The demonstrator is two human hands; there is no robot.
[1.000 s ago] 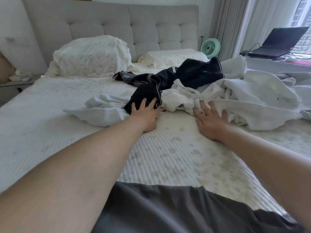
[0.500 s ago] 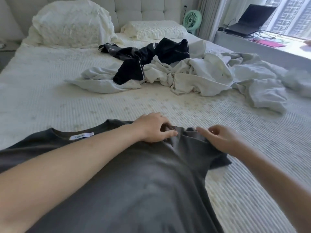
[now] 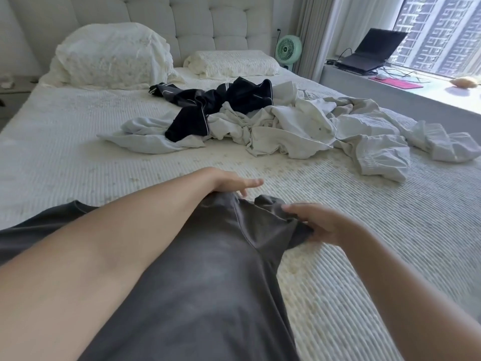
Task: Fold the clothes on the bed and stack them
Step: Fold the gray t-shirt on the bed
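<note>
On the bed [image 3: 78, 157], left hand [image 3: 229, 182] has uncurled flat; right hand [image 3: 320, 225] still pinches grey shirt [image 3: 208, 269].

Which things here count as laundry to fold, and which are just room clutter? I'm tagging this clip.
Job: grey T-shirt, dark trimmed garment, white clothes pile.
Just there: pillows, green fan, laptop, pink pad.
</note>
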